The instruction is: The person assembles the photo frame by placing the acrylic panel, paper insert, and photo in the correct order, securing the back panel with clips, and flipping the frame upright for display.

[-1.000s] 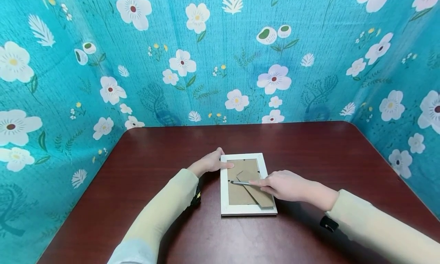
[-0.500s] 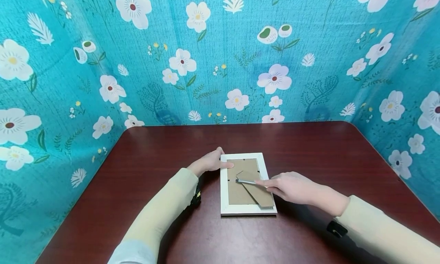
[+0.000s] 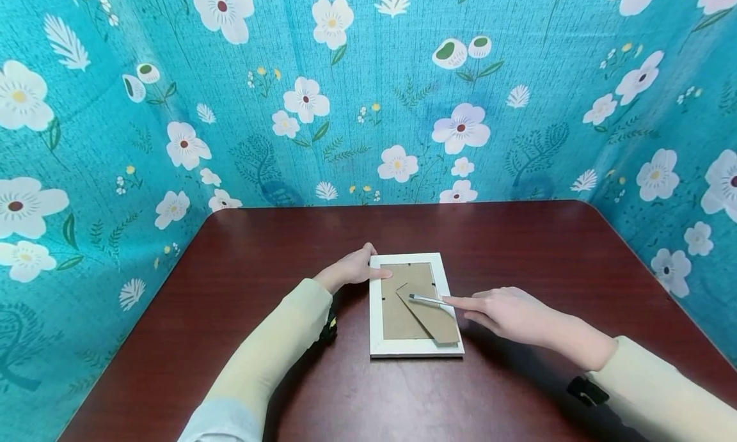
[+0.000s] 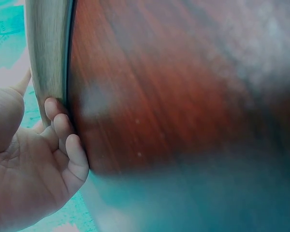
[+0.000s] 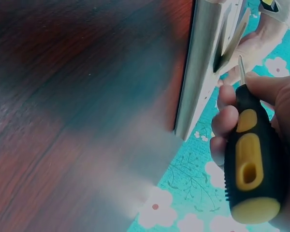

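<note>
A white picture frame (image 3: 376, 323) lies face down on the table, its brown backing board (image 3: 397, 327) and easel stand flap (image 3: 440, 327) facing up. Small dark tabs dot the inner edge. My left hand (image 3: 354, 267) grips the frame's upper left side, thumb on the back; in the left wrist view its fingers curl against the side rail (image 4: 49, 53). With my right hand (image 3: 512, 312) I hold a screwdriver (image 3: 428, 299), its flat tip over the stand's upper end. Its black and yellow handle (image 5: 251, 154) shows in the right wrist view, fingers and thumb around it.
The dark red wooden table (image 3: 288, 237) extends around the frame on all sides. A blue flowered curtain (image 3: 357, 109) hangs behind it and along both sides.
My right hand has drawn back to the right, taking the screwdriver tip from near the left tab across to over the stand flap. My left hand and the frame stay put.
</note>
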Demonstrator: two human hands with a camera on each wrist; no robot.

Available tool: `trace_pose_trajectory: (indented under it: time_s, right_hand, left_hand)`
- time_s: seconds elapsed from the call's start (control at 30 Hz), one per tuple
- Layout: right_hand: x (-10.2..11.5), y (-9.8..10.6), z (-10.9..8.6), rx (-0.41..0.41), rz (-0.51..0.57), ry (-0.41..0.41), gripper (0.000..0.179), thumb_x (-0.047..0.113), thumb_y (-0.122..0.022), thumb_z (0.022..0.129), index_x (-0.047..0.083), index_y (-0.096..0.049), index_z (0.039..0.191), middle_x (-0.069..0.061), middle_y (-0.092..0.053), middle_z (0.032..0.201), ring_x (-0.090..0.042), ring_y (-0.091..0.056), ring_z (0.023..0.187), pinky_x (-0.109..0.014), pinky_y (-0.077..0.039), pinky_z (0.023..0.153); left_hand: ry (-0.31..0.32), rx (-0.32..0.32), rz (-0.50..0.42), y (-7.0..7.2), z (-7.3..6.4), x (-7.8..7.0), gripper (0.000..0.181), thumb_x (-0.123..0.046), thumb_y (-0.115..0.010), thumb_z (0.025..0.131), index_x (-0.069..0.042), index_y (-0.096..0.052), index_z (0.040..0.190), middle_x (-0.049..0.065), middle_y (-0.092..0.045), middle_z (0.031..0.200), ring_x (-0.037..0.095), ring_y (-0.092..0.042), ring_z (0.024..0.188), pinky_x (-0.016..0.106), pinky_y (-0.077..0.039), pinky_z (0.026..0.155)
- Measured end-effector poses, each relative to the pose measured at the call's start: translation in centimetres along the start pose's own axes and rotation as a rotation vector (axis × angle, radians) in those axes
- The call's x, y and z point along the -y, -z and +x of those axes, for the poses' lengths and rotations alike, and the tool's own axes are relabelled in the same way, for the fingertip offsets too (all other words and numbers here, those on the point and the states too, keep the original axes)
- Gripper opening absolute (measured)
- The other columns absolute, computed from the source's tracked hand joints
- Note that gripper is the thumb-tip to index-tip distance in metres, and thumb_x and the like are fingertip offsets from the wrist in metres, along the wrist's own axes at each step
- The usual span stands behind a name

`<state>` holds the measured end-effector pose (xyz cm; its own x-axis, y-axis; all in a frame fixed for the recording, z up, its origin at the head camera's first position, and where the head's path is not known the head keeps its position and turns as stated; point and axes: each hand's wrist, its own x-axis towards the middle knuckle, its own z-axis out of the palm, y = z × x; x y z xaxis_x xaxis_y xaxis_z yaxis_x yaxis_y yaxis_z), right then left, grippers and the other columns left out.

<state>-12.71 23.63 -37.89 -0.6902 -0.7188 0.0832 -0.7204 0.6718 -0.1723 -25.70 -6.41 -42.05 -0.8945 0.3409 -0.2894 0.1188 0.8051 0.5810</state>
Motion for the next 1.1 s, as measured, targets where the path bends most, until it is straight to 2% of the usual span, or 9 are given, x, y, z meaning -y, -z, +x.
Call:
trace_pose_trajectory:
  time_s: [0.13,0.23,0.5,0.67,0.9,1.1]
  right_hand:
    - [0.1,0.5,-0.7,0.007,0.006,0.012,0.051,0.013,-0.074,0.086,0.022,-0.06,0.134,0.022,-0.041,0.062,0.001,-0.032,0.05,-0.019,-0.036,0.048]
    - [0.3,0.9,-1.1,0.009,0.007,0.045,0.05,0.012,-0.076,0.084,0.022,-0.063,0.131,0.022,-0.041,0.063,0.001,-0.031,0.05,-0.019,-0.034,0.047]
    - [1.1,1.7,-1.6,0.052,0.057,0.133,0.045,0.01,-0.076,0.083,0.021,-0.067,0.127,0.018,-0.066,0.086,0.004,-0.052,0.065,-0.021,-0.047,0.056]
    - [1.6,1.7,-1.5,0.06,0.025,0.174,0.044,0.009,-0.078,0.081,0.02,-0.069,0.123,0.018,-0.065,0.084,0.005,-0.048,0.062,-0.018,-0.041,0.053]
    - [1.8,1.7,-1.2,0.095,0.011,0.121,0.042,0.007,-0.077,0.081,0.021,-0.071,0.12,0.022,-0.06,0.076,0.004,-0.039,0.055,-0.017,-0.034,0.048]
    - [1.7,1.7,-1.2,0.103,0.034,0.106,0.043,0.007,-0.077,0.081,0.021,-0.07,0.121,0.024,-0.06,0.077,0.005,-0.042,0.057,-0.018,-0.036,0.049]
  left_hand:
    - [0.003,0.005,-0.007,0.1,-0.1,-0.1,0.05,-0.047,-0.071,0.086,-0.013,-0.044,0.112,0.006,-0.055,0.093,0.02,-0.05,0.083,0.03,-0.039,0.069]
    - [0.005,0.009,-0.009,0.1,-0.1,-0.1,0.05,-0.046,-0.071,0.087,-0.013,-0.044,0.112,0.006,-0.055,0.092,0.02,-0.049,0.082,0.029,-0.038,0.067]
    - [0.002,0.011,-0.01,0.2,-0.2,-0.2,0.048,-0.044,-0.071,0.087,-0.011,-0.044,0.111,0.007,-0.055,0.09,0.02,-0.048,0.08,0.029,-0.038,0.067]
    - [0.004,0.005,-0.005,0.0,0.0,0.0,0.049,-0.046,-0.071,0.087,-0.012,-0.044,0.111,0.007,-0.055,0.09,0.02,-0.049,0.081,0.029,-0.038,0.067]
    - [-0.004,0.0,0.009,-0.2,0.3,0.3,0.049,-0.047,-0.071,0.086,-0.013,-0.045,0.11,0.006,-0.056,0.09,0.02,-0.05,0.081,0.029,-0.039,0.067]
    - [-0.01,-0.01,0.014,-0.1,0.3,0.3,0.048,-0.046,-0.071,0.086,-0.013,-0.045,0.109,0.006,-0.056,0.091,0.02,-0.051,0.082,0.029,-0.039,0.067]
